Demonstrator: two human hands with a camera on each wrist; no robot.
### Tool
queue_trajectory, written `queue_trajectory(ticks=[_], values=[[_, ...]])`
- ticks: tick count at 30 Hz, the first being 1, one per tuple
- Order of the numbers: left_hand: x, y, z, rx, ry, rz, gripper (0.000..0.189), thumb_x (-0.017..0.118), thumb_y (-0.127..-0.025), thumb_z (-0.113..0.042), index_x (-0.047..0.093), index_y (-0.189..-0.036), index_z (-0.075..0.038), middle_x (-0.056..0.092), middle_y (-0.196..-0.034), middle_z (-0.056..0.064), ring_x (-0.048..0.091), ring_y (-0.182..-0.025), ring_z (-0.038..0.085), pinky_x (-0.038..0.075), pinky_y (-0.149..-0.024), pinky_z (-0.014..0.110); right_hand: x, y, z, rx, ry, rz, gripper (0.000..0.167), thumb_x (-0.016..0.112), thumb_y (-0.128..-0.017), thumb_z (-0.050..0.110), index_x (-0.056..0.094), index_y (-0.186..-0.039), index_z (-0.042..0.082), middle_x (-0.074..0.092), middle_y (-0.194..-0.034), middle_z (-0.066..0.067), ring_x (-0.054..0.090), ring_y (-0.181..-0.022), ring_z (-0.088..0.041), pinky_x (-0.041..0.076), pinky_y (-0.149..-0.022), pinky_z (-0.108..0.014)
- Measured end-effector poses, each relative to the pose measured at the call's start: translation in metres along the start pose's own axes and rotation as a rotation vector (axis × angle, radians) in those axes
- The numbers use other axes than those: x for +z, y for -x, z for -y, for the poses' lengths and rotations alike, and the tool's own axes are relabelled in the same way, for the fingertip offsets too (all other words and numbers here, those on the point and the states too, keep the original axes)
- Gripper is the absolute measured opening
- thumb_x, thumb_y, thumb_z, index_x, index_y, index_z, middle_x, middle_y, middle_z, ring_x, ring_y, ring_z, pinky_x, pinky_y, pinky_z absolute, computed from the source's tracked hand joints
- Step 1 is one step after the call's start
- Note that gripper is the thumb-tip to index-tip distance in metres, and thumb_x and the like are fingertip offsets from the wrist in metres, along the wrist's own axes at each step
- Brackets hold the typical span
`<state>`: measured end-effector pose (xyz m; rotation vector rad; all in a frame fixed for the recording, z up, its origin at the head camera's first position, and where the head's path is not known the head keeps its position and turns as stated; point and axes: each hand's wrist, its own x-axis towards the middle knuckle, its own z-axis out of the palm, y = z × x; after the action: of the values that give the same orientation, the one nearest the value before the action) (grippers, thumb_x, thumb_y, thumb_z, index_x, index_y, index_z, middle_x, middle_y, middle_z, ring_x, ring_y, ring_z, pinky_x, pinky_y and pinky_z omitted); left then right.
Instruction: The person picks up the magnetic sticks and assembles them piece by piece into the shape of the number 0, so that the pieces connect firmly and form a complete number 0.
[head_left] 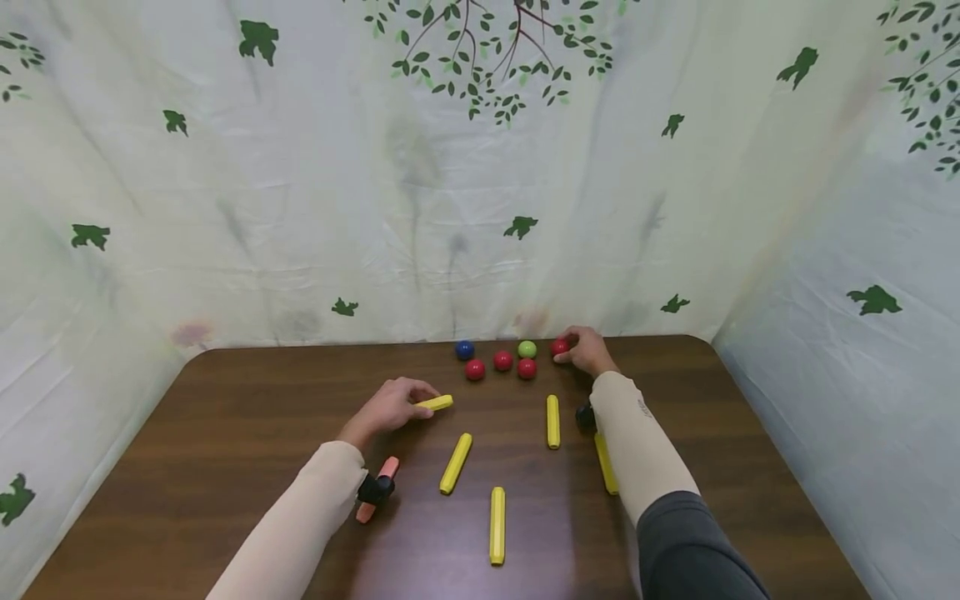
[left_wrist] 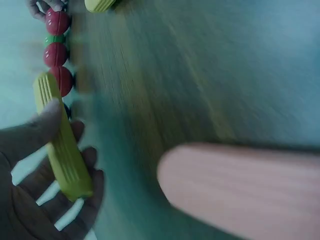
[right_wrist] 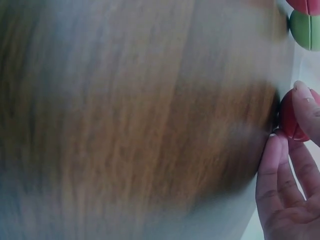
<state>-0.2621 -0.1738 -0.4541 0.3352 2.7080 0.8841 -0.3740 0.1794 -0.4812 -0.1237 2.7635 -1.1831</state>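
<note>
My left hand (head_left: 392, 407) pinches a yellow ridged stick (left_wrist: 65, 145) between thumb and fingers, left of the middle of the table. At the far edge, my right hand (head_left: 587, 350) holds a red ball (right_wrist: 289, 117) between thumb and fingertips, at the right end of a group of balls. Beside it are a green ball (head_left: 527, 349), more red balls (head_left: 502, 361) and a blue ball (head_left: 465, 350). A pink stick (head_left: 388, 468) lies under my left wrist, partly hidden by the black wrist camera.
Several other yellow sticks lie spread on the brown wooden table (head_left: 247, 433): one near the middle (head_left: 455, 463), one nearer me (head_left: 497, 525), one to the right (head_left: 552, 422), and one partly behind my right forearm (head_left: 606, 467). A pale leaf-patterned cloth (head_left: 420, 250) hangs behind the table.
</note>
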Motion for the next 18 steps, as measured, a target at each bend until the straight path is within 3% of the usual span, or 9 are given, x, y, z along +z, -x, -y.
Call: queue_trajectory(ticks=[10,18], values=[[0.015,-0.030,-0.013,0.010,-0.017,0.023,0.021,0.073,-0.086,-0.015,0.073,-0.106,-0.010,0.067,-0.092,0.002,0.056,-0.082,0.016,0.046,-0.076,0.032,0.003,0.001,0.001,0.005,-0.031,-0.035,0.036,0.078,-0.080,0.006,0.064,-0.112,0.000,0.061,-0.114,-0.018,0.054,-0.105,-0.032,0.043,-0.092,-0.043],[0.026,-0.037,-0.026,0.042,-0.033,0.057,0.022,0.071,-0.086,-0.007,0.073,-0.108,-0.010,0.070,-0.104,0.006,0.060,-0.097,0.020,0.046,-0.091,0.040,0.004,0.005,0.000,0.013,-0.037,-0.048,0.034,0.077,-0.080,0.006,0.064,-0.112,0.001,0.062,-0.114,-0.018,0.054,-0.103,-0.031,0.043,-0.091,-0.043]])
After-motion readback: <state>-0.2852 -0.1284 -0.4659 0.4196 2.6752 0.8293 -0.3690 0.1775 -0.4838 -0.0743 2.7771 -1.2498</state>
